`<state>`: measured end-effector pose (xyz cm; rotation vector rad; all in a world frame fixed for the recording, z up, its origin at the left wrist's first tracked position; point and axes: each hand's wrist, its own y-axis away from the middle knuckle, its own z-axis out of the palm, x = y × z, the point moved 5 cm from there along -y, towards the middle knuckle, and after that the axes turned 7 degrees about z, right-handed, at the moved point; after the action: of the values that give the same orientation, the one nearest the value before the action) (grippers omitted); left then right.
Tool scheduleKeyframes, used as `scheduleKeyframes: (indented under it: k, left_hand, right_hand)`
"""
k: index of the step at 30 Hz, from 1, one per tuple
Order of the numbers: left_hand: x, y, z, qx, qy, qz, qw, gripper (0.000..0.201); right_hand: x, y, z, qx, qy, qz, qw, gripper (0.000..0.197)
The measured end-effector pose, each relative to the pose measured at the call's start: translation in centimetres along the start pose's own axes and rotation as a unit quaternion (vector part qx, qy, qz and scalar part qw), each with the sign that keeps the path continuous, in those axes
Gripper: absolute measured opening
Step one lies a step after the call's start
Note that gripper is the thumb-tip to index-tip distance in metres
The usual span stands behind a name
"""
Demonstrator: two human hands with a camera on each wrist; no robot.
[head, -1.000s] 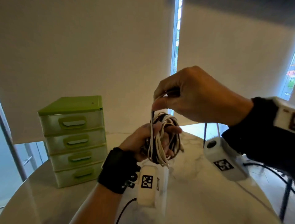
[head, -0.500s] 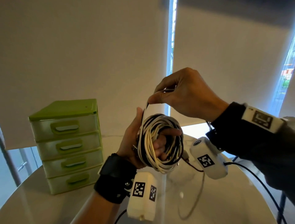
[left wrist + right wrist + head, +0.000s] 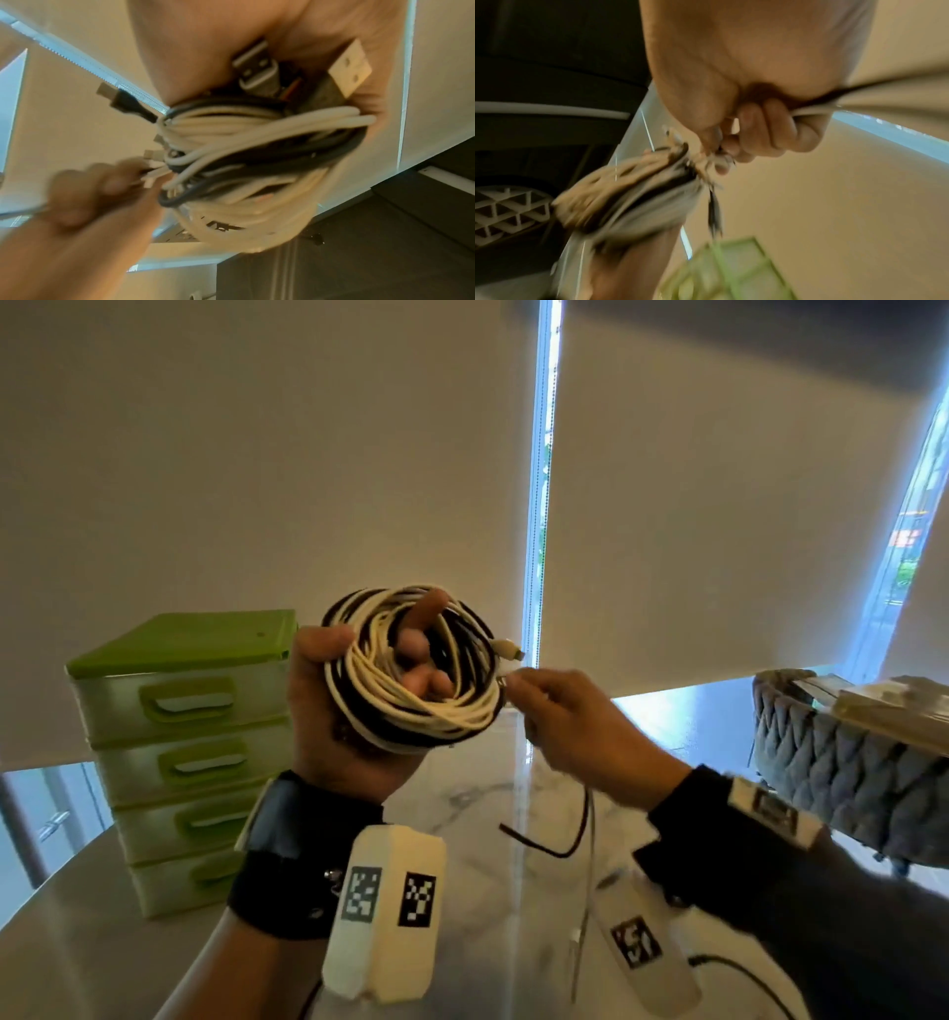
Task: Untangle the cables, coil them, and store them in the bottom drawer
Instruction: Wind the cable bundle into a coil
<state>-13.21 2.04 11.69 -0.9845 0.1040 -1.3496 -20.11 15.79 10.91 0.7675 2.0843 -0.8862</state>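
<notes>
A coil of white and black cables [image 3: 411, 706] sits in my left hand [image 3: 318, 695], held up above the table, with the thumb over its left rim and the fingers through its middle. My right hand [image 3: 518, 684] pinches loose cable ends at the coil's right edge, just under a white plug [image 3: 506, 649]. In the left wrist view, two USB plugs [image 3: 257, 67] press against the palm above the coil [image 3: 257, 154]. The right hand [image 3: 85, 188] is blurred there. The green drawer unit [image 3: 179, 752] stands at the left, its bottom drawer [image 3: 185, 880] shut.
A round marble table [image 3: 488, 803] lies under both hands. A thin black lead [image 3: 565, 845] hangs below my right wrist. To the right stands a grey tufted seat [image 3: 847, 778] with clear flat items on top. Window blinds fill the background.
My left hand has lifted the coil and turned it to face me. My right hand dropped from above the coil to its right side, now pinching the cable ends there.
</notes>
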Motion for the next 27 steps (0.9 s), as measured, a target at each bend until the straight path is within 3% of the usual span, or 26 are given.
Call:
scheduleKeyframes:
  k: [4, 7, 9, 12, 15, 18, 20, 23, 27]
  left_hand:
    - [1.0, 0.1, -1.7, 0.096, -0.049, 0.089, 0.99, 0.063]
    - [1.5, -0.2, -2.4, 0.158, -0.102, 0.145, 0.971, 0.07]
    - [1.2, -0.4, -2.9, 0.186, -0.151, 0.14, 0.961, 0.079]
    - [0.6, -0.4, -3.9, 0.218, -0.257, 0.146, 0.93, 0.068]
    - [0.6, -0.1, -4.2, 0.233, -0.348, 0.16, 0.894, 0.06]
    - [0.3, 0.1, -3.7, 0.224, -0.372, 0.087, 0.897, 0.048]
    - [-0.2, 0.3, -2.7, 0.19, -0.414, 0.061, 0.888, 0.031]
    - [-1.9, 0.3, -1.5, 0.142, -0.452, 0.047, 0.879, 0.02]
    - [-4.8, 0.3, -1.1, 0.098, -0.327, -0.037, 0.939, 0.042]
  right_hand:
    - [0.4, 1.8, 3.0, -0.023, 0.183, -0.063, 0.981, 0.012]
    - [0.3, 2.5, 3.9, -0.094, 0.25, -0.045, 0.963, 0.016]
    - [-0.8, 3.2, 4.2, -0.116, 0.277, -0.047, 0.953, 0.021]
    - [-3.0, 4.9, 4.6, -0.157, 0.333, -0.098, 0.925, 0.023]
    - [-5.1, 6.5, 4.7, -0.182, 0.403, -0.181, 0.878, 0.022]
    - [-8.1, 6.3, 3.6, -0.143, 0.425, -0.252, 0.858, 0.013]
    - [-10.1, 5.7, 2.1, -0.085, 0.387, -0.282, 0.874, 0.007]
    - [-11.4, 4.2, -0.1, -0.049, 0.333, -0.244, 0.909, 0.006]
    - [-12.0, 3.0, -2.1, -0.019, 0.282, -0.244, 0.928, 0.012]
